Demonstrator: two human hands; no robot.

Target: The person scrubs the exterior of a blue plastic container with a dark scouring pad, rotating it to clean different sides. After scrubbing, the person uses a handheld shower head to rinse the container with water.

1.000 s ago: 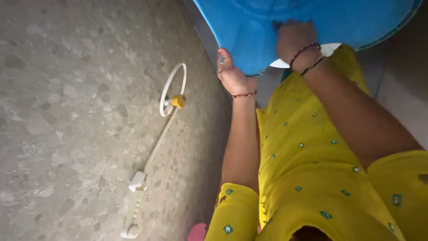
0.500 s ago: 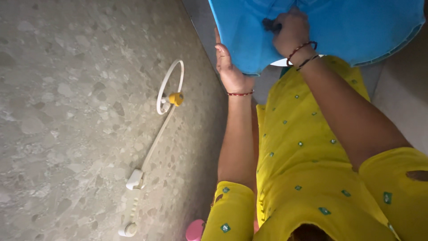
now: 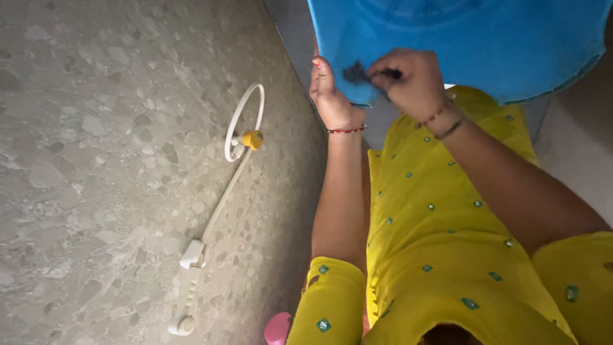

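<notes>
A large blue plastic tub (image 3: 485, 45) fills the top of the view, tilted toward me. My left hand (image 3: 329, 96) grips its near left edge, thumb up along the rim. My right hand (image 3: 412, 80) presses a small dark scrubbing pad (image 3: 356, 73) against the tub's blue surface close to that edge, fingers closed on the pad. Both wrists wear thin bangles. My yellow dotted garment (image 3: 440, 243) covers the lower right.
A white hand-shower hose (image 3: 220, 204) with a ring loop and a yellow fitting (image 3: 253, 138) lies on the speckled stone floor (image 3: 96, 160) at left. A pink object (image 3: 278, 329) peeks in at the bottom edge.
My right hand has slid down and left across the tub with the dark pad, ending near the left hand. The left hand stays on the edge.
</notes>
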